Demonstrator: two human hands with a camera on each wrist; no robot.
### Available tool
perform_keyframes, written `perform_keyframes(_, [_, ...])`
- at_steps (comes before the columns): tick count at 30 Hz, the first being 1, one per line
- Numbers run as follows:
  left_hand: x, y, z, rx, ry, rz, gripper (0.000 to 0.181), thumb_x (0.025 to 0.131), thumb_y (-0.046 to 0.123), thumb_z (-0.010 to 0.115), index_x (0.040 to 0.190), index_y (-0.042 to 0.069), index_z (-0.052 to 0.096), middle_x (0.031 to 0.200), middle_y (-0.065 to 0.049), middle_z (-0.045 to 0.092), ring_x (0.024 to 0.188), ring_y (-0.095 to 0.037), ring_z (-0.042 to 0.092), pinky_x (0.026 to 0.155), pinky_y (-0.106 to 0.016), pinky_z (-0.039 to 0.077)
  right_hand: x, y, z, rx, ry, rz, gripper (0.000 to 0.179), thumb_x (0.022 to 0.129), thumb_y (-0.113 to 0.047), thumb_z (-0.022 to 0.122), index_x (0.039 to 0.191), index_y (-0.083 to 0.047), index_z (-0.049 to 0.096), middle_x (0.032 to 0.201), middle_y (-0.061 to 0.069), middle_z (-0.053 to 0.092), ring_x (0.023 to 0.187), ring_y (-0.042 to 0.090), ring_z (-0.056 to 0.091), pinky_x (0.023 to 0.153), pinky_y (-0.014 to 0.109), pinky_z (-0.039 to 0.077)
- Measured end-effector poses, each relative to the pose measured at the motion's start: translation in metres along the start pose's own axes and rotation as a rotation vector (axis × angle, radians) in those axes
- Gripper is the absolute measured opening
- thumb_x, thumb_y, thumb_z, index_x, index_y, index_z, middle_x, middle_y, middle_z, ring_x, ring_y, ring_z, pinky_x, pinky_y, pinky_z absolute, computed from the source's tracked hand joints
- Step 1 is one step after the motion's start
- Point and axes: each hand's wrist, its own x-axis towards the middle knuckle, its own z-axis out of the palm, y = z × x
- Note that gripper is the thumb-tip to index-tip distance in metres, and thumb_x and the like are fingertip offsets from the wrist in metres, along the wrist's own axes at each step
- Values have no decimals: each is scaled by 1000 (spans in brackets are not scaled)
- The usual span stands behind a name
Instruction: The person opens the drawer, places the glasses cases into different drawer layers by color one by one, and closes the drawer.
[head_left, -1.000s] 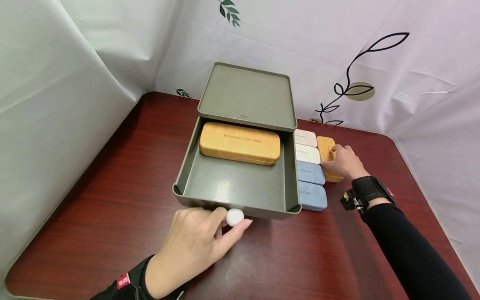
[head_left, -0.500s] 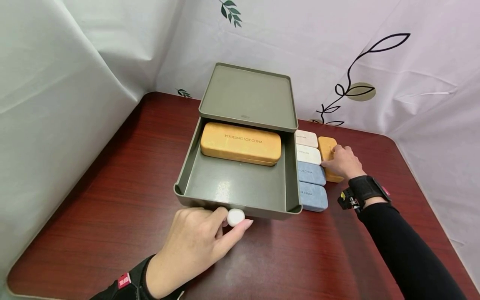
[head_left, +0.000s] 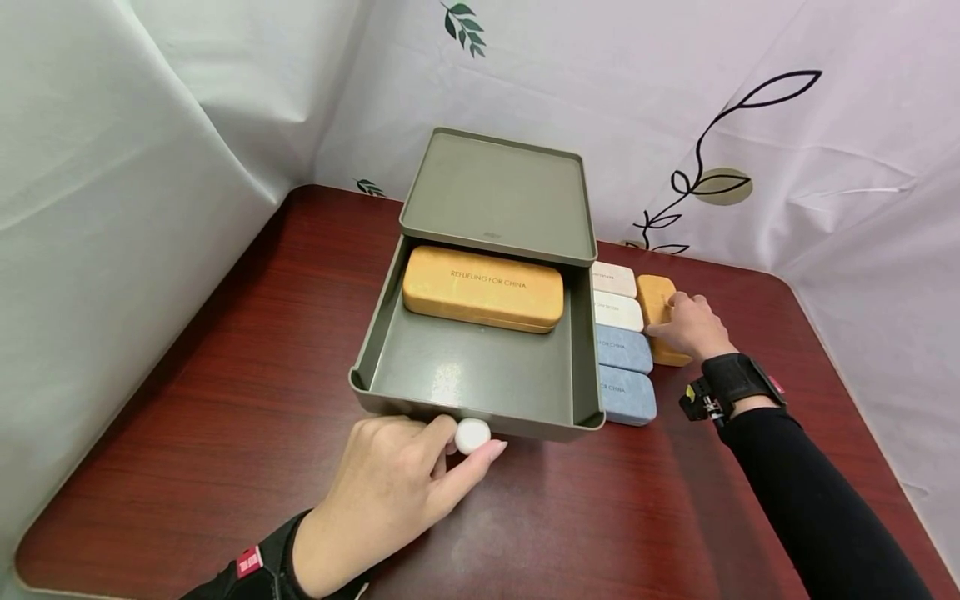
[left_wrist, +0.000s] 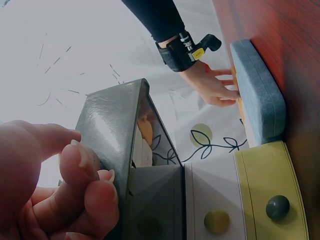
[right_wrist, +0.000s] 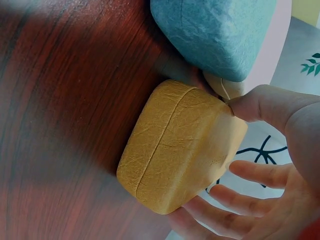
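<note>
My left hand [head_left: 397, 492] pinches the round white knob [head_left: 472, 436] of a pulled-out grey-green drawer [head_left: 468, 375]. Inside the drawer, toward the back, lies a yellow glasses case [head_left: 483, 287] printed "REFUELING FOR CHINA". To the right of the drawer unit my right hand [head_left: 692, 327] grips a second yellow glasses case [right_wrist: 175, 150] lying on the table. In the right wrist view the thumb is at one long side and the fingers reach over to the other side. The left wrist view shows the left fingers curled beside the drawer front.
Between the drawer unit [head_left: 498, 196] and the right hand lies a row of glasses cases: a pinkish one [head_left: 615, 278], a white one [head_left: 618, 312] and two blue ones [head_left: 627, 395]. Lower drawers, white and yellow [left_wrist: 270, 185], have round knobs. A white curtain [head_left: 600, 67] hangs behind the red-brown table [head_left: 187, 417].
</note>
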Motion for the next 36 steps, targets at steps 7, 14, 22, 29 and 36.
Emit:
perform_keyframes(7, [0,0,0,4,3,1,50,96,46,52,56,19,40,44,14,32,37,1,25,42,-12,14,-1,-1,0,10,10,16,70,87,-30,62,136,12,33,126,37,35,100,48,46,82,57,42])
perform_keyframes(14, [1,0,0,4,15,3,51,96,46,53,56,18,39,43,13,31,37,1,23,42,-12,13,-1,-1,-1,14,3,32,70,88,-31,61,136,11,32,126,37,35,101,48,45,82,57,42])
perform_keyframes(22, [0,0,0,10,14,5,51,96,46,52,56,18,39,43,13,31,38,1,22,43,-12,12,-1,-1,-1,16,4,19,71,88,-30,60,137,12,31,126,38,35,99,48,45,81,56,42])
perform_keyframes(29, [-1,0,0,9,21,6,51,96,46,52,55,18,38,43,13,30,38,1,22,43,-12,11,0,-1,-2,17,3,9,70,89,-28,61,137,14,31,124,39,35,98,48,44,81,56,42])
perform_keyframes(36, [0,0,0,7,14,5,52,96,46,52,55,18,38,43,13,30,38,1,22,44,-12,11,0,0,-1,22,12,14,70,89,-28,61,137,13,31,123,38,35,98,47,45,81,56,42])
